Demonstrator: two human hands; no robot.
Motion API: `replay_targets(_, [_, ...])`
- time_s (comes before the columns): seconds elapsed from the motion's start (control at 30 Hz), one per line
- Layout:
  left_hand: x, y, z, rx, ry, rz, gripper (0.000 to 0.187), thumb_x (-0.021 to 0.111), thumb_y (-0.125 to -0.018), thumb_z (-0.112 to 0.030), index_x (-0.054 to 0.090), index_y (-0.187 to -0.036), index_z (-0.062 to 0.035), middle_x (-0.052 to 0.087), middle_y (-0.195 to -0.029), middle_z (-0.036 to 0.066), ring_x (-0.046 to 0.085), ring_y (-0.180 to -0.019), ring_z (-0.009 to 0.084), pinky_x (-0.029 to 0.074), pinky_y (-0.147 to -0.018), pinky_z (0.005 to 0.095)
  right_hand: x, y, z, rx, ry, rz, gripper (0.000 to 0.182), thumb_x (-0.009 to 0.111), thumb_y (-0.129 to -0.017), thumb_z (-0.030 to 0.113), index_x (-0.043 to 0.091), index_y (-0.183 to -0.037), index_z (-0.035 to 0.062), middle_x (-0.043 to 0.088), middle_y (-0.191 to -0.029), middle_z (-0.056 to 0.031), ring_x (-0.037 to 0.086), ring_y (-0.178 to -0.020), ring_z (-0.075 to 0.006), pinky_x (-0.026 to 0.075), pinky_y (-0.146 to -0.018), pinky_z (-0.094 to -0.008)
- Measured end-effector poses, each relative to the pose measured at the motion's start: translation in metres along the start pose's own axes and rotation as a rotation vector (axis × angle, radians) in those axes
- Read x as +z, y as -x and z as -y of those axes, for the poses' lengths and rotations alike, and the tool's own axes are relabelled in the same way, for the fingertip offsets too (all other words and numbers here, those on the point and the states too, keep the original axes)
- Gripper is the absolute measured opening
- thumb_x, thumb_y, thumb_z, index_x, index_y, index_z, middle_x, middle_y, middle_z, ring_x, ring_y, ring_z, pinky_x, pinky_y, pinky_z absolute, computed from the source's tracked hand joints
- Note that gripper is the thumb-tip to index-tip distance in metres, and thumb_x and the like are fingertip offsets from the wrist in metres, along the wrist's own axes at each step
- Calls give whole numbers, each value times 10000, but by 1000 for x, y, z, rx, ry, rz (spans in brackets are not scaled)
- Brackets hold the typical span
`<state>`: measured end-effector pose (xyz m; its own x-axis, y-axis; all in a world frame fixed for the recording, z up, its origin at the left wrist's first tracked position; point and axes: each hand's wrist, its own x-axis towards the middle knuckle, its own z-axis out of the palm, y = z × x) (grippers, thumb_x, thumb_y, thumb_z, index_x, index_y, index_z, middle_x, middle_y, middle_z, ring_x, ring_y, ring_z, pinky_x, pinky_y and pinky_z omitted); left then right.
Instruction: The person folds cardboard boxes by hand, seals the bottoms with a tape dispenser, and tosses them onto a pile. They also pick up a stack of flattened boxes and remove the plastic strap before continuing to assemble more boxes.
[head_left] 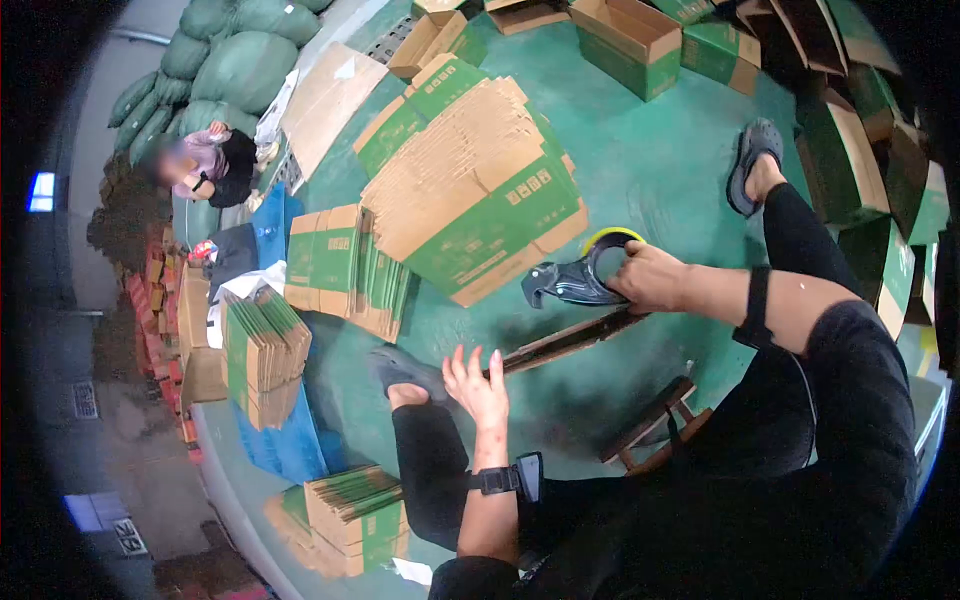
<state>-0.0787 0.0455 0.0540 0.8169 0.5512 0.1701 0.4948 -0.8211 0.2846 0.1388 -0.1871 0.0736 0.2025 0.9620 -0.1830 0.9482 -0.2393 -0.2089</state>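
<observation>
My right hand [655,278] is wrapped round the handle of a dark tape dispenser [570,285], which carries a yellow-edged roll of tape [612,240]. Lower and to the left, my left hand [478,392] is raised with its fingers spread and nothing in it. A narrow brown cardboard edge [565,343] runs between the two hands, its left end right by the left fingertips. Beyond the dispenser lies a large fanned stack of flattened green-and-brown cartons [480,190].
More bundled flat cartons [325,260] stand at the left. Opened boxes [630,45] line the far side, with others [840,155] at the right. A wooden stool [660,425] is near my legs. Another person [205,165] sits by green sacks [245,75].
</observation>
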Motion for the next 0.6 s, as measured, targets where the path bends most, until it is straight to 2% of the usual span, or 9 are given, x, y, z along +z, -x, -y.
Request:
replay_targets(0.07, [-6,1,-1,55,-63,-8,356,565,-810,-309,571,-1044,-41,508,-1127,181,417,-1104,343,318,-941,434,-5,-1,-3,55,-36,111,318,682,-598,360,561,-708,88,577,-634,-104,544,-651,-268,381,-727,-350])
replay_targets(0.13, [-24,2,-17,-137,204,191,377,583,-794,-288,557,-1067,-29,537,-1094,180,506,-1019,329,403,-848,399,-2,-4,-8,411,-185,-251,318,687,-591,364,568,-694,88,573,-623,-106,538,-654,-282,381,-724,-355])
replay_targets(0.17, [-25,2,-32,-42,201,64,363,571,-794,-246,542,-1053,6,579,-993,213,578,-884,336,452,-757,389,-9,-7,-10,449,-240,-346,349,694,-592,377,571,-717,76,573,-624,-110,538,-659,-291,381,-734,-359])
replay_targets(0.2, [-30,-4,-42,-56,184,94,363,571,-794,-246,542,-1053,6,579,-993,213,578,-884,336,452,-757,389,-15,-12,-6,494,-313,-434,381,701,-592,390,575,-741,64,573,-626,-113,538,-664,-299,381,-744,-363])
replay_targets(0.27, [-35,-45,-65,-336,494,375,337,549,-790,-212,538,-1019,35,595,-922,237,584,-859,360,454,-757,418,5,-32,-7,488,-288,-593,438,697,-599,434,570,-772,52,573,-630,-125,549,-672,-294,379,-765,-355])
replay_targets(0.37, [22,-91,-24,-217,137,425,291,518,-786,-176,549,-965,52,611,-825,223,604,-850,322,463,-746,404,12,-49,-6,538,-365,-558,503,677,-608,488,573,-820,44,572,-627,-133,554,-655,-299,375,-791,-346])
replay_targets(0.47, [38,-99,-35,-193,-100,655,400,501,-771,-145,469,-1104,75,580,-974,248,599,-892,316,473,-729,427,14,-37,-4,378,-556,-869,486,719,-624,384,563,-910,24,585,-785,-143,551,-775,-291,378,-821,-390])
replay_targets(0.57, [57,-72,-65,-139,-720,635,675,470,-771,-100,103,-1298,108,413,-1169,303,575,-886,360,477,-715,454,15,-35,21,197,-325,-1084,369,618,-706,255,565,-1007,48,586,-929,-86,521,-956,-248,334,-896,-437])
replay_targets(0.6, [54,-73,-68,-9,-779,605,622,481,-813,-133,158,-1300,81,428,-1171,250,572,-900,294,473,-753,397,24,-45,24,129,-232,-937,335,567,-667,230,573,-940,35,591,-928,-91,527,-953,-237,343,-906,-422])
